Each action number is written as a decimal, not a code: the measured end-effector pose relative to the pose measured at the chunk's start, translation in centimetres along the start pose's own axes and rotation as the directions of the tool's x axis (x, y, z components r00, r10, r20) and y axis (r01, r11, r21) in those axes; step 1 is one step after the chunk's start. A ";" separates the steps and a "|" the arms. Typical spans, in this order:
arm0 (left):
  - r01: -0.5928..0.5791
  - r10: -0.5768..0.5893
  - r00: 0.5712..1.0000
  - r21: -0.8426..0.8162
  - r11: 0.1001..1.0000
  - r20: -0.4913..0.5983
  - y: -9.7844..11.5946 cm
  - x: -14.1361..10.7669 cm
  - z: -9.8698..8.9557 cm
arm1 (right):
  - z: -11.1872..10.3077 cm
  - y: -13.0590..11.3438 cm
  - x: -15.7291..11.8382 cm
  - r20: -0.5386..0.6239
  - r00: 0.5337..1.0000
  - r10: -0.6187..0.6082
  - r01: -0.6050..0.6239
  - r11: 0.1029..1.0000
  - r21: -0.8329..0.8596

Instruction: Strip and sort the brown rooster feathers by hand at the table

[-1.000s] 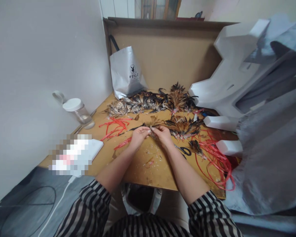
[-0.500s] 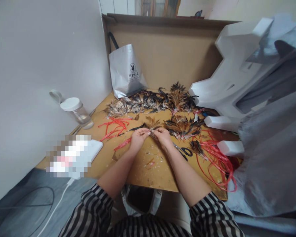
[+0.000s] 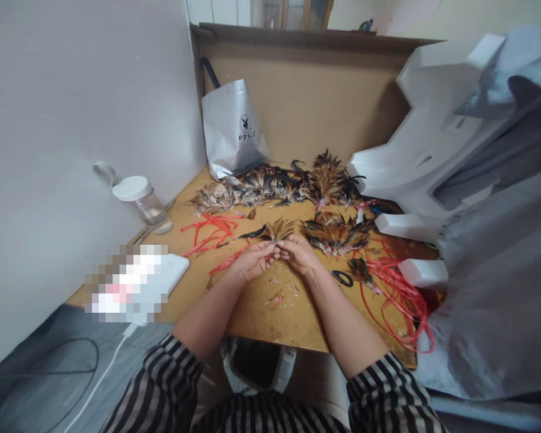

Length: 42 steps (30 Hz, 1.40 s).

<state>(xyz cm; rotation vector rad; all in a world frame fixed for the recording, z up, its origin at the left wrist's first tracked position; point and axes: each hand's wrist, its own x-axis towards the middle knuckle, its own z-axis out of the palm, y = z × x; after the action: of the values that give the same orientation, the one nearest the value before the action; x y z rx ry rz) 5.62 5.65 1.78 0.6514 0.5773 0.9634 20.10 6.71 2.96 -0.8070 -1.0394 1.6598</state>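
Observation:
A small bunch of brown feathers fans upward between my hands, over the middle of the wooden table. My left hand pinches its base from the left, with the fingers curled. From the right, the fingers of my right hand close on the same base, touching the left fingertips. Dark feathers lie just left of the bunch. Tied brown and black feathers rest beyond my right hand. Beside my right wrist the black handle of the scissors shows; the rest is hidden.
Feather piles line the back, below a silver bag. Red strips lie at left and right. A lidded jar and white device stand left. White foam borders the right. A bin sits below the front edge.
My left hand has turned so that its palm and curled fingers show more. My right forearm now covers more of the scissors. The feather bunch stays between both hands.

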 end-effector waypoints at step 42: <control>0.047 -0.048 0.999 -0.069 0.996 -0.015 0.4 -0.5 0.2 | 0.6 0.3 -0.2 -0.101 0.988 -0.121 0.100 0.977 -0.188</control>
<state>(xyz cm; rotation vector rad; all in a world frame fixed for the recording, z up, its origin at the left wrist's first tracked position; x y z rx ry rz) 5.33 5.33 2.23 0.5660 0.5697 0.9414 19.50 6.33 2.98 -0.9336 -1.1486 1.4234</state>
